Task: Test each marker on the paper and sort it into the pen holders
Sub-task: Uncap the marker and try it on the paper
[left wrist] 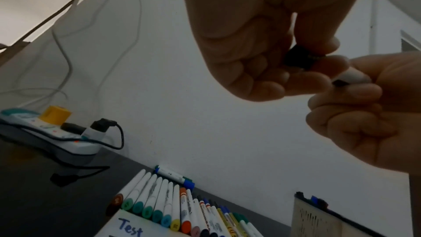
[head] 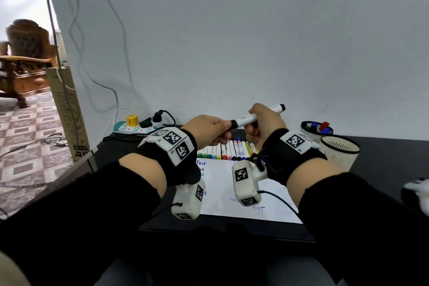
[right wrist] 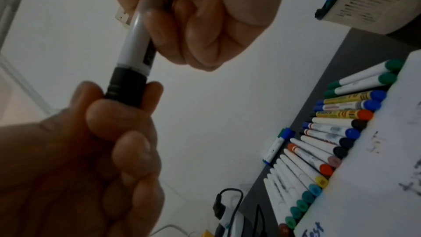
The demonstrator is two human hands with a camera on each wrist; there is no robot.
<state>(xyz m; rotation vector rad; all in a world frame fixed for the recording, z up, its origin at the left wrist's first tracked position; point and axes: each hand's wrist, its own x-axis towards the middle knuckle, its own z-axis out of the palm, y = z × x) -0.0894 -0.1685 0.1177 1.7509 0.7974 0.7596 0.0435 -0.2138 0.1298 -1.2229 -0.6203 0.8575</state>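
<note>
Against a plain white wall, above a dark tabletop [head: 383, 146], one black-capped marker [head: 249, 119] is held in mid-air between both hands. Its long axis runs roughly left to right in the head view, tilted slightly upward toward the butt end at the right. The white barrel is wrapped by the curled fingers of the right hand [head: 264, 123]; the black cap [right wrist: 126, 86] is pinched by the thumb and fingertips of the left hand [head: 209, 130]. Cap and barrel are seen joined in the right wrist view, with no gap between them. The coming move is judged to be a pull along that axis, the hands drawing apart, so neither hand is nearer: each holds one end.

Below the hands, the paper [head: 222, 183], marked with the word "Test", lies flat on the tabletop, and a row of capped markers [head: 227, 151] lies side by side along its far edge. Two pen holders [head: 339, 153] stand to the right, well apart from the hands; the farther one already contains markers.

The butt end of the held marker is shown only in the head view. The cap seam is shown clearly only in the right wrist view; in the left wrist view the cap is largely hidden by fingers.
</note>
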